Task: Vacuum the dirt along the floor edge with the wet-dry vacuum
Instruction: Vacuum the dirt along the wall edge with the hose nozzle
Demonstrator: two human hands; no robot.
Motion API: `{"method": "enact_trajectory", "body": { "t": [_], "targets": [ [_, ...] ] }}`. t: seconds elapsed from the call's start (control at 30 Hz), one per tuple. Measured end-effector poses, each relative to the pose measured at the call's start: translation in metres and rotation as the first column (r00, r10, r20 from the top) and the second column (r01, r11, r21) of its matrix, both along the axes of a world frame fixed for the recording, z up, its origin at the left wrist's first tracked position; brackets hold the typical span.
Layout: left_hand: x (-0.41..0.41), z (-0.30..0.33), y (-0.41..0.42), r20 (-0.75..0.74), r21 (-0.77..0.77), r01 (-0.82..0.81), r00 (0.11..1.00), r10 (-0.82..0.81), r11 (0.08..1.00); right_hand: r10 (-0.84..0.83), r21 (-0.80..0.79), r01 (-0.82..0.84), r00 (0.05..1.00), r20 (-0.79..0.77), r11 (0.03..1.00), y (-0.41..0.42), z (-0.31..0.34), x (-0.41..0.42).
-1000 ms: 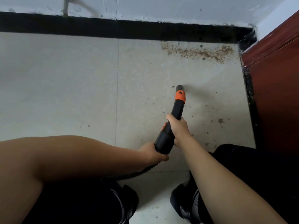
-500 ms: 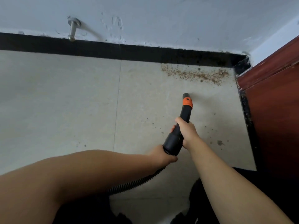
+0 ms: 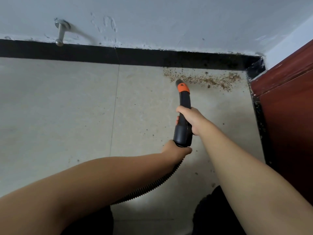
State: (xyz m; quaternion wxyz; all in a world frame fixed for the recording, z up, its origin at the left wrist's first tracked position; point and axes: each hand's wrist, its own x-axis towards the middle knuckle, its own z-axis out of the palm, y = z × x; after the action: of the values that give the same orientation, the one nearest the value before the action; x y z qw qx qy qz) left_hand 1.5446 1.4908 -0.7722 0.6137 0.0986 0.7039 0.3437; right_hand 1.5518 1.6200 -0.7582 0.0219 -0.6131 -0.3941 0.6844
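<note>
My right hand (image 3: pixel 192 119) has its fingers curled round the middle of the black plastic vacuum nozzle with the orange collar (image 3: pixel 183 106), thumb on the near side. My left hand (image 3: pixel 176 150) grips the wide black cuff at the nozzle's rear end, where the black ribbed hose (image 3: pixel 152 185) joins it and trails down toward the lower middle of the frame.

The nozzle is a slim, slightly curved black tube, widening toward the cuff, with the orange band just behind a short black tip. It lies right of centre, pointing up the frame. Its tip sits at the left end of the band of brown crumbly dirt (image 3: pixel 203 78) strewn on the pale tiled floor (image 3: pixel 67 107) against the black skirting strip (image 3: pixel 101 55), upper right; I cannot tell whether the tip touches the floor. The dark red wooden panel (image 3: pixel 288 116) fills the right edge, and a metal door stop (image 3: pixel 60 33) sticks out of the white wall at upper left.

Half a second ago the tip was well short of the dirt; now it has reached it, and both arms stretch further up the frame.
</note>
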Motion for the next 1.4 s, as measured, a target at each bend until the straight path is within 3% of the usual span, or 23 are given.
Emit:
{"method": "enact_trajectory", "body": {
  "t": [0.2,0.37,0.47,0.67,1.07,1.23,1.4],
  "targets": [
    [-0.027,0.002,-0.012,-0.031,-0.015,0.013,0.999,-0.014,1.000,0.043,-0.039,-0.046,0.997,-0.062,0.998,-0.009,-0.001,-0.022],
    [-0.046,0.016,0.008,0.124,-0.012,0.283,0.952,-0.279,0.959,-0.142,-0.017,0.142,0.989,-0.035,0.990,0.008,-0.005,-0.004],
    [-0.039,0.016,0.023,0.125,0.025,0.364,0.923,-0.364,0.931,-0.199,0.011,0.199,0.980,-0.001,0.980,0.022,-0.006,0.011],
    [-0.023,0.005,0.041,-0.089,0.031,0.278,0.957,-0.274,0.960,-0.194,0.023,0.194,0.981,0.009,0.981,0.045,0.001,0.009],
    [-0.035,-0.007,0.007,-0.149,0.025,0.022,0.989,-0.018,0.999,0.045,-0.017,-0.046,0.998,-0.050,0.999,0.014,-0.001,-0.040],
    [-0.049,-0.003,0.010,-0.161,0.014,0.034,0.986,-0.031,0.999,-0.001,-0.018,0.000,0.998,-0.063,1.000,0.015,-0.001,-0.047],
    [-0.034,-0.004,0.030,-0.164,0.017,0.146,0.976,-0.141,0.989,-0.120,0.017,0.120,0.993,-0.004,0.993,0.036,-0.003,-0.020]
  ]
}}
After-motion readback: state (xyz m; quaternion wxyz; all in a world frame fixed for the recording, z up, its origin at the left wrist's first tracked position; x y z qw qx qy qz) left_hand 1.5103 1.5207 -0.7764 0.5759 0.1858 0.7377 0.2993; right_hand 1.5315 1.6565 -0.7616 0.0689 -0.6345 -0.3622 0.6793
